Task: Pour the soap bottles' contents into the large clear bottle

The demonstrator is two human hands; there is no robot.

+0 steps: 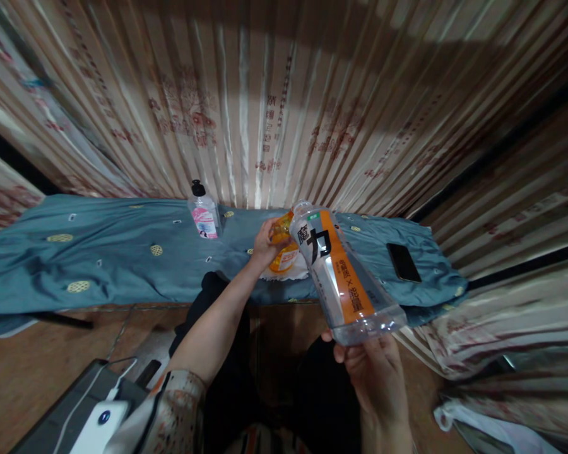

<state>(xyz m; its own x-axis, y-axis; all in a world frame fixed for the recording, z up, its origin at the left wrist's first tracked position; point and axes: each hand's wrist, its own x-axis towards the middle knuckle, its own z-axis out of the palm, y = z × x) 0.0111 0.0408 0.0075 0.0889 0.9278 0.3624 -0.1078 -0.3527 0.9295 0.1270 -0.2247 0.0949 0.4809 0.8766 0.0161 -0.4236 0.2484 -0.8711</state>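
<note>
My left hand (267, 244) is wrapped round an orange bottle (284, 253), which stands on a crumpled white cloth (301, 270). A large clear bottle (343, 271) with an orange and black label is in my right hand (366, 360), whose fingers hold its base. This bottle is tilted, its mouth pointing up and left, close to the top of the orange bottle. Whether the two necks touch cannot be made out. Further left on the blue-green cover stands a clear bottle with a black cap (205, 214) and a pink label.
The narrow surface has a blue-green cover (123, 252) with yellow motifs. A black phone (404, 262) lies at its right. Pleated curtains (246, 113) hang behind. At lower left, a white power bank (101, 425) with a cable rests on a dark box (59, 410).
</note>
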